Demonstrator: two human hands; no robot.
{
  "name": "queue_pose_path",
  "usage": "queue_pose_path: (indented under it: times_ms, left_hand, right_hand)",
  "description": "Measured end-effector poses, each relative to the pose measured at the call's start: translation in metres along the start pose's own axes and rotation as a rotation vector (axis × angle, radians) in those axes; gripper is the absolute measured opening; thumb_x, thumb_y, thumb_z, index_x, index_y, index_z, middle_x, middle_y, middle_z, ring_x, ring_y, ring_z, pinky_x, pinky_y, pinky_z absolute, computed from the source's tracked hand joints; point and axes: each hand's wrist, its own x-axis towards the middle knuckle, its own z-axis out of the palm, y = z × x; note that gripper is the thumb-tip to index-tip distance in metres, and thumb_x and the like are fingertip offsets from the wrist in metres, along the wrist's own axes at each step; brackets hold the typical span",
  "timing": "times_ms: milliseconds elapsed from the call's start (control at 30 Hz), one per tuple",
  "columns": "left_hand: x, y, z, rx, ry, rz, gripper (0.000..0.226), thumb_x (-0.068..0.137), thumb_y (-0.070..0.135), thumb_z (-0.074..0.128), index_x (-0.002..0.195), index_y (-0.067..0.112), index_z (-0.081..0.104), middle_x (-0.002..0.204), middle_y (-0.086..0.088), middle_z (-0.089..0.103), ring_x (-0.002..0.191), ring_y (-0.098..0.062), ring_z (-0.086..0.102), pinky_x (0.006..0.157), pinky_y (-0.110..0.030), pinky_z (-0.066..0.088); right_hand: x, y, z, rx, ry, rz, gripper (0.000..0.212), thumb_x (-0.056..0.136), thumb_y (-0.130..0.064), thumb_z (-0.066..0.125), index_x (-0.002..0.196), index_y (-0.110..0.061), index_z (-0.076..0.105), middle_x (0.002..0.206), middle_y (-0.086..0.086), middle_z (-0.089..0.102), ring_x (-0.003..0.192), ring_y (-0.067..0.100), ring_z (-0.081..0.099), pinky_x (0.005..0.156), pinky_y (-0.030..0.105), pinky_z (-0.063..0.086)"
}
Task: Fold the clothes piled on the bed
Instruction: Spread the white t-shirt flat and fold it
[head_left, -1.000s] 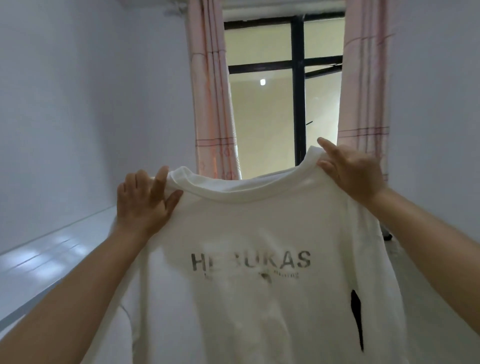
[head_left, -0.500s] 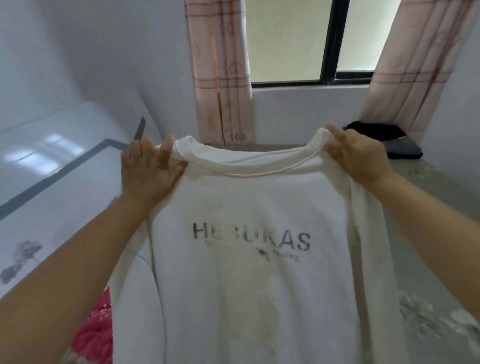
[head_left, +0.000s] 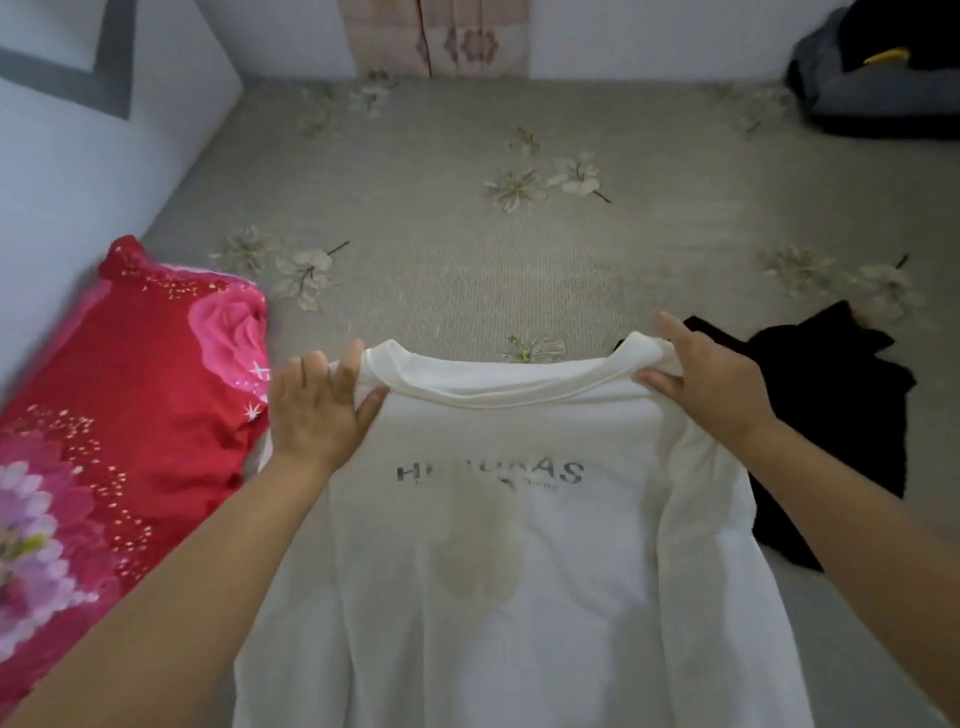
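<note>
A white T-shirt (head_left: 519, 571) with dark lettering across the chest hangs stretched between my two hands over the bed. My left hand (head_left: 317, 410) pinches its left shoulder beside the collar. My right hand (head_left: 711, 379) grips the right shoulder, thumb under the fabric. The shirt's lower part runs out of the frame at the bottom. A black garment (head_left: 826, 415) lies crumpled on the bed just right of the shirt, partly behind my right forearm.
The bed (head_left: 493, 249) has a beige sheet with a flower print. A red and pink flowered pillow (head_left: 119, 415) lies at the left by the white wall. Dark clothes (head_left: 878, 67) sit in the far right corner. A pink curtain (head_left: 436, 36) hangs at the back.
The view has tilted down from the window to the bed. Both hands have lowered the white T-shirt toward the mattress, still holding its shoulders.
</note>
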Motion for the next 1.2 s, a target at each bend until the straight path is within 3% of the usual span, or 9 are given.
queue_pose_path:
  times_ms: [133,300,433,567,767,867,967,1067,1200]
  left_hand:
    - [0.056,-0.008,0.035,0.003,0.058,0.041,0.061,0.094,0.056,0.012,0.113,0.005,0.041,0.071,-0.024,0.051,0.058,-0.034,0.052,0.053,-0.035,0.043]
    - [0.141,-0.021,0.067,-0.002,0.093,0.049,0.061,0.089,0.059,0.021,0.117,0.007,0.036,0.079,-0.032,0.051,0.068,-0.043,0.053,0.064,-0.047,0.043]
    - [0.194,-0.008,0.110,-0.047,-0.102,-0.041,0.069,0.086,0.053,0.045,0.143,0.022,0.021,0.130,-0.033,0.033,0.118,-0.045,0.033,0.097,-0.048,0.022]
    - [0.152,0.046,0.164,-0.135,-0.353,-0.008,0.066,0.094,0.044,0.037,0.147,0.015,0.011,0.154,-0.017,-0.002,0.141,-0.032,-0.007,0.112,-0.042,0.002]
    - [0.041,0.111,0.199,-0.346,-0.545,0.035,0.072,0.086,0.051,0.024,0.124,-0.002,0.053,0.132,-0.029,0.046,0.124,-0.046,0.042,0.099,-0.058,0.032]
    - [0.026,0.120,0.205,-0.370,-0.585,0.016,0.085,0.079,0.060,0.011,0.140,0.005,0.033,0.148,-0.023,0.024,0.138,-0.038,0.019,0.112,-0.047,0.011]
    - [0.024,0.124,0.210,-0.398,-0.586,0.031,0.084,0.079,0.060,0.010,0.142,0.008,0.031,0.148,-0.023,0.023,0.138,-0.039,0.019,0.110,-0.052,0.011]
    - [0.030,0.136,0.209,-0.399,-0.532,0.134,0.071,0.089,0.054,0.023,0.128,0.001,0.050,0.130,-0.032,0.046,0.119,-0.050,0.045,0.092,-0.063,0.034]
    - [0.041,0.166,0.209,-0.392,-0.469,0.222,0.066,0.082,0.048,0.032,0.128,0.005,0.052,0.133,-0.028,0.046,0.122,-0.047,0.043,0.092,-0.063,0.034]
  right_hand:
    - [0.045,0.013,0.010,0.023,-0.096,0.182,0.070,0.080,-0.038,0.065,0.138,-0.009,0.038,0.112,0.021,0.060,0.092,0.037,0.060,0.067,0.038,0.044]
    - [0.115,0.036,0.025,-0.025,0.155,0.124,0.076,0.070,-0.046,0.066,0.128,0.000,0.048,0.095,0.030,0.062,0.070,0.043,0.063,0.057,0.044,0.051]
    - [0.160,0.047,0.070,-0.089,-0.084,0.354,0.083,0.082,-0.042,0.062,0.146,-0.015,0.018,0.139,0.023,0.033,0.124,0.036,0.035,0.097,0.044,0.031]
    - [0.112,0.027,0.137,-0.170,-0.425,0.418,0.067,0.090,-0.040,0.051,0.144,-0.016,0.021,0.153,0.013,0.009,0.139,0.031,0.010,0.109,0.046,0.016]
    - [-0.012,0.008,0.176,-0.173,-0.289,0.598,0.062,0.078,-0.040,0.048,0.122,0.003,0.046,0.124,0.031,0.051,0.108,0.046,0.053,0.083,0.056,0.044]
    - [-0.029,0.013,0.168,-0.158,-0.245,0.601,0.037,0.077,-0.028,0.057,0.090,0.006,0.061,0.094,0.025,0.063,0.079,0.041,0.062,0.063,0.043,0.048]
    - [-0.022,0.035,0.149,-0.128,-0.184,0.556,0.039,0.086,-0.027,0.049,0.063,0.003,0.055,0.060,0.018,0.055,0.050,0.031,0.054,0.046,0.027,0.032]
    - [-0.013,0.077,0.127,-0.008,-0.217,0.699,0.047,0.095,-0.036,0.044,0.059,-0.006,0.036,0.055,0.006,0.040,0.052,0.023,0.040,0.049,0.031,0.022]
    - [-0.005,0.135,0.103,-0.045,-0.272,0.736,0.055,0.087,-0.047,0.051,0.054,-0.011,0.027,0.053,0.004,0.034,0.055,0.024,0.040,0.050,0.032,0.026]
